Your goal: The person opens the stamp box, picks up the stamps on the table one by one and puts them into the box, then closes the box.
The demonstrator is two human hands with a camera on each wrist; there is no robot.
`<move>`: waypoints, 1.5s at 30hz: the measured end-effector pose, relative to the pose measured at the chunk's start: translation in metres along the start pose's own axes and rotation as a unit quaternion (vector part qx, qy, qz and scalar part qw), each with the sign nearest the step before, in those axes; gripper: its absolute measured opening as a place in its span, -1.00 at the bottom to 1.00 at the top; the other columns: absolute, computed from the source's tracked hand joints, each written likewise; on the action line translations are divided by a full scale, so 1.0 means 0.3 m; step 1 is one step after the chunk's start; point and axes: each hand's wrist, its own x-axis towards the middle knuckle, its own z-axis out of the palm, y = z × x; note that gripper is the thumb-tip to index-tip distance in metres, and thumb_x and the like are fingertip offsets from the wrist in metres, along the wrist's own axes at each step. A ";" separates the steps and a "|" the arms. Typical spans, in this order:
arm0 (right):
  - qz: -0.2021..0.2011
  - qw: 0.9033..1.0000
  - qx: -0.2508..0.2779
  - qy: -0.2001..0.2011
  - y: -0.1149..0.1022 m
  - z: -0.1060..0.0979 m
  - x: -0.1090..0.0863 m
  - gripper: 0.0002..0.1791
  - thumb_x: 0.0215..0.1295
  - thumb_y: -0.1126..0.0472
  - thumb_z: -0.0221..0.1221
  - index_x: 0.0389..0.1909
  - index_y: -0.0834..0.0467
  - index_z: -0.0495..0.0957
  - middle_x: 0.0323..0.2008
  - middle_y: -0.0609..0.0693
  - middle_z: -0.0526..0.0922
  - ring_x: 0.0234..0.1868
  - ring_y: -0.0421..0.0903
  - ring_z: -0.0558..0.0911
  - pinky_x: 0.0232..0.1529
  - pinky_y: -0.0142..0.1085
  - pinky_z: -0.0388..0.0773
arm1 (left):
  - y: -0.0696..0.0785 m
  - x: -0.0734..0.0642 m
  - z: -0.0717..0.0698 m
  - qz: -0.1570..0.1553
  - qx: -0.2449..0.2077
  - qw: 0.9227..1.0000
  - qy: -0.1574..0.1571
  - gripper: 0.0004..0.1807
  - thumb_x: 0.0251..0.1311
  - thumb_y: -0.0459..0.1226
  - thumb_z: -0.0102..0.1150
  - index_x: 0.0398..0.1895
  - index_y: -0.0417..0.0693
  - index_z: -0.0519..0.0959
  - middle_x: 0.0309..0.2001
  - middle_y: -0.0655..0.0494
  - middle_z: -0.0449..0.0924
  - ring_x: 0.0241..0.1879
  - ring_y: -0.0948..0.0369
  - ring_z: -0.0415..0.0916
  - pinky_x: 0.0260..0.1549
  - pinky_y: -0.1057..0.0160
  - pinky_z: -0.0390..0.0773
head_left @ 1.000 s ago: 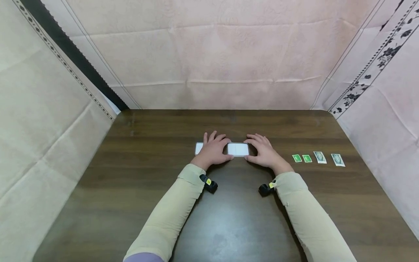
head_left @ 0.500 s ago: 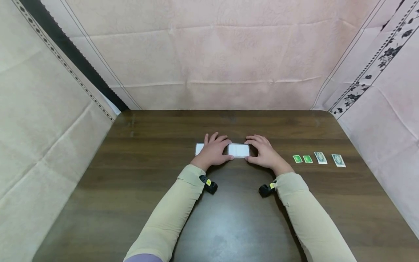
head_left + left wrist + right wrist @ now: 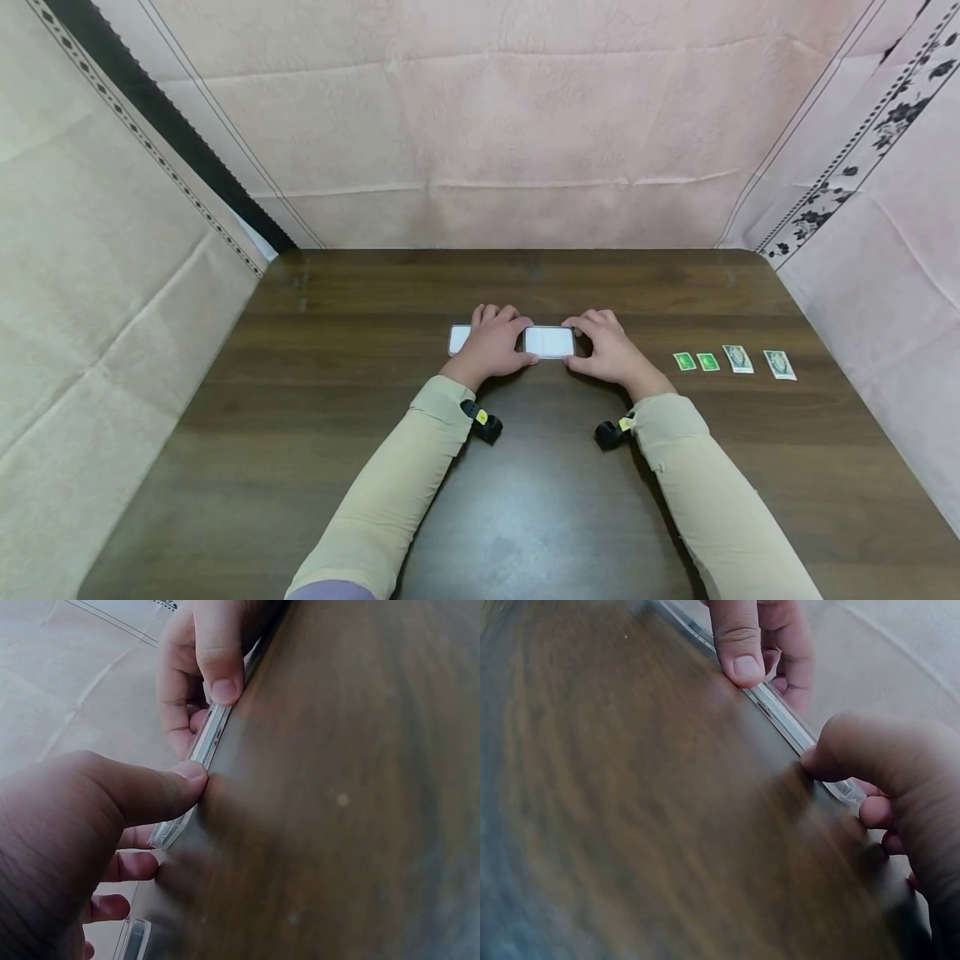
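A flat, clear-edged case [image 3: 549,342] with a white face and rounded corners lies lengthwise between both hands, close over the wooden table. My left hand [image 3: 491,342] pinches its left end, thumb on the near long edge and fingers at the far edge. At the right end my right hand [image 3: 602,346] grips it the same way. In the left wrist view the case [image 3: 211,733] appears edge-on, with a pale band along its side. A second white-faced case [image 3: 458,338] sticks out left of my left hand, partly hidden under it.
To the right, two small green stamps [image 3: 685,362] and two larger grey-blue stamps [image 3: 738,359] lie in a row on the brown table [image 3: 375,417]. Pale cloth [image 3: 480,150] hangs behind the table's far edge and along both sides.
The fingers of my left hand have drawn closer together. Both hands keep hold of the case, which stays in nearly the same spot; the view shifts slightly.
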 end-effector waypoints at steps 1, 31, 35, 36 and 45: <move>0.001 1.000 0.000 0.000 0.000 0.000 0.000 -0.41 0.06 0.09 0.38 0.15 0.19 0.57 -0.15 0.07 0.53 0.06 0.21 0.35 0.08 0.10 0.33 | 0.001 0.001 0.000 0.001 0.003 1.000 0.000 -0.33 0.21 0.20 0.28 0.34 0.18 0.50 0.25 0.11 0.43 0.26 0.01 0.21 0.43 -0.19 -0.10; 0.002 0.999 0.035 -0.012 0.006 -0.008 -0.003 -0.45 0.13 0.15 0.40 0.17 0.16 0.56 -0.11 0.05 0.51 0.13 0.18 0.32 0.12 0.09 0.32 | -0.007 0.005 0.003 -0.008 -0.047 0.999 -0.010 -0.31 0.16 0.22 0.32 0.30 0.14 0.51 0.16 0.13 0.44 0.21 0.02 0.19 0.36 -0.13 -0.01; 0.006 0.999 0.043 -0.015 0.008 -0.010 -0.003 -0.45 0.14 0.15 0.40 0.18 0.16 0.55 -0.09 0.05 0.51 0.14 0.17 0.31 0.11 0.09 0.33 | -0.008 0.004 0.003 -0.008 -0.049 0.999 -0.010 -0.29 0.15 0.23 0.32 0.30 0.14 0.51 0.15 0.13 0.44 0.20 0.01 0.19 0.36 -0.14 -0.01; 0.007 0.999 0.046 -0.014 0.008 -0.011 -0.004 -0.45 0.14 0.15 0.40 0.18 0.16 0.56 -0.09 0.05 0.51 0.14 0.17 0.31 0.11 0.08 0.33 | -0.008 0.004 0.003 -0.009 -0.049 0.999 -0.010 -0.29 0.15 0.23 0.32 0.30 0.14 0.51 0.15 0.13 0.44 0.21 0.01 0.19 0.36 -0.15 -0.02; 0.025 0.997 0.065 -0.014 0.007 -0.018 -0.003 -0.47 0.13 0.15 0.39 0.16 0.12 0.56 -0.10 0.02 0.48 0.15 0.14 0.29 0.10 0.04 0.32 | -0.007 0.006 0.004 -0.012 -0.045 0.999 -0.014 -0.25 0.15 0.24 0.31 0.33 0.10 0.49 0.19 0.12 0.43 0.24 -0.01 0.17 0.37 -0.18 -0.03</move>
